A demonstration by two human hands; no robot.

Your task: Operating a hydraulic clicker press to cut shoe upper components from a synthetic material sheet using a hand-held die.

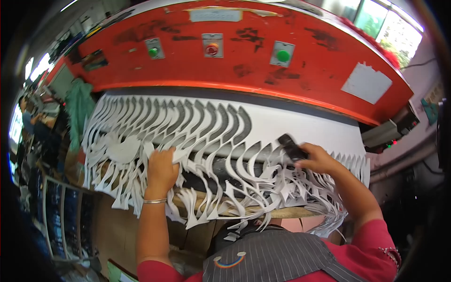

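Note:
A thick white sheet (pixel 282 122) with rows of curved cut-outs lies across the work surface, its near part hanging as a tangle of wavy strips (pixel 249 185). My left hand (pixel 162 170) is closed on some of the white strips at the near left, fingers curled over them. Above the sheet at the right, my right hand (pixel 320 159) grips a short, dark, blocky object (pixel 292 147) between thumb and fingers. Motion blurs that object, so its exact kind does not show. Dark grey shows through the curved openings at the far left of the sheet.
Behind the sheet stands a red machine front (pixel 188 66) with a red button (pixel 212 49) and green buttons (pixel 283 56). Green netting (pixel 79 105) hangs at the left, above a metal rack (pixel 63 211). A worn wooden edge (pixel 286 212) runs along the near side.

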